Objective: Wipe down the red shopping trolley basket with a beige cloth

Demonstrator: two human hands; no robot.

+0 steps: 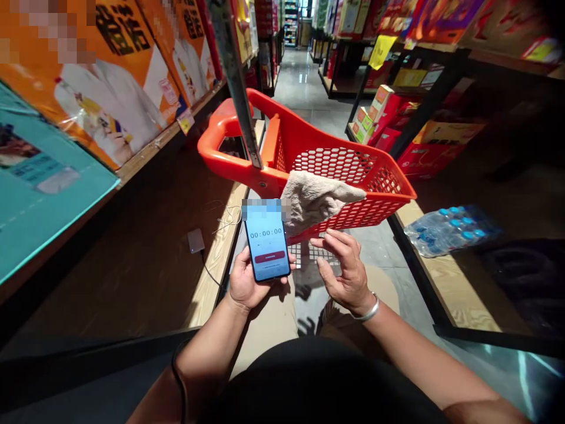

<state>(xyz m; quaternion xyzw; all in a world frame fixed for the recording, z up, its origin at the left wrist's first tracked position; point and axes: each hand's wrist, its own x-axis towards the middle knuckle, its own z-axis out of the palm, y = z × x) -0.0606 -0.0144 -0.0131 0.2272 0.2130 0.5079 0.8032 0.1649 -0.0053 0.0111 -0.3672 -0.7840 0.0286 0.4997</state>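
Note:
My left hand (248,281) is wrapped round a smartphone (267,244), screen facing up at me. A timer on its blue screen reads 00:00:00 above a dark red bar. To the right of the phone, my right hand (346,271) hovers with fingers apart and slightly curled, touching nothing; a silver bangle circles its wrist. Just beyond both hands stands a red plastic shopping basket (392,206) with a handle and honeycomb holes. A beige cloth (313,197) hangs over its near side.
A metal pole (241,88) rises beside the basket handle. Orange cartons (132,76) line the left shelf, where a small white device (196,241) with a cable lies lower down. Shrink-wrapped bottles (454,229) lie on the low right shelf. A tiled aisle (302,76) runs ahead.

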